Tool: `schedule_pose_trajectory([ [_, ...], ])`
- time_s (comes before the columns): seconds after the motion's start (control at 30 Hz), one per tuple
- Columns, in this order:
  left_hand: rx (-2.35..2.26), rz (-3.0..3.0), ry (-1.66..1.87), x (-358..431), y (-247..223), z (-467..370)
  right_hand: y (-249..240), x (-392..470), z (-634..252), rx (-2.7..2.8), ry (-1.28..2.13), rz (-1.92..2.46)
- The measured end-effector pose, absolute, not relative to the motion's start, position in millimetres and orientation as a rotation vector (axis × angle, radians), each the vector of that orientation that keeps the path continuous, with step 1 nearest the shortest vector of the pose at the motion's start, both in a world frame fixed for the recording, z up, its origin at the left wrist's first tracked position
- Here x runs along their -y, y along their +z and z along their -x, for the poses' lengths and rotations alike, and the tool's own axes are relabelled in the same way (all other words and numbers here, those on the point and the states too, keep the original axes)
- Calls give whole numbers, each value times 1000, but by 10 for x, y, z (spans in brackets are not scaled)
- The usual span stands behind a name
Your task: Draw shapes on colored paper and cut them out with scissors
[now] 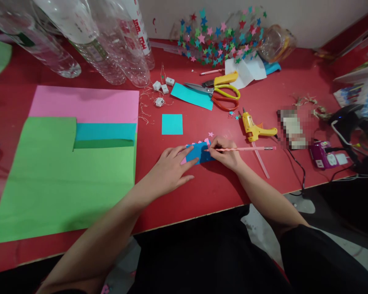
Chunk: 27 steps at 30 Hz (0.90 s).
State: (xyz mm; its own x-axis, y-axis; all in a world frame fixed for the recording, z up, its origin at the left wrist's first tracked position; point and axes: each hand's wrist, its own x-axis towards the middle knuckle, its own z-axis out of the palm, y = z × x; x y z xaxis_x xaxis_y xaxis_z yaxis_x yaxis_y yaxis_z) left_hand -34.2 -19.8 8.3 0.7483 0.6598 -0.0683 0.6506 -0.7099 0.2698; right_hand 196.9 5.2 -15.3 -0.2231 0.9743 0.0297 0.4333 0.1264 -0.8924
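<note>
Blue strip (200, 154) is partly hidden by L hand (170, 167), its R end by R hand (227, 153) — contact w/ tip of pencil (251, 149) too small to be made out. Bottles (135, 61) at table's (199, 192) back edge are cut off by top of view; item (294, 128) twd table's front R corner is blurred into squares — can't be identified.

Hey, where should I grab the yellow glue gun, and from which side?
I'd take the glue gun by its handle, coming from the right. It lies on its side with the handle pointing right and the nozzle pointing away from you, so that approach should keep clear of the tip. Mind the clear glue stick running toward you from its back end.
</note>
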Motion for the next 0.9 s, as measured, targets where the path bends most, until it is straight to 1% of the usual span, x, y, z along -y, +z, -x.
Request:
schedule_pose_trajectory([
  [0.5, -1017, -2697, 60, 198, 87, 346, -165, -52, -1967, 1796, 1055, 1380],
  [0.67, -1019, -2696, 57, 202, 72, 347, -182, -50, -1942, 1758, 975, 1421],
  [0.9, -1032, -2679, 34, 197, 82, 343, -181, -39, -1938, 1691, 1013, 1472],
])
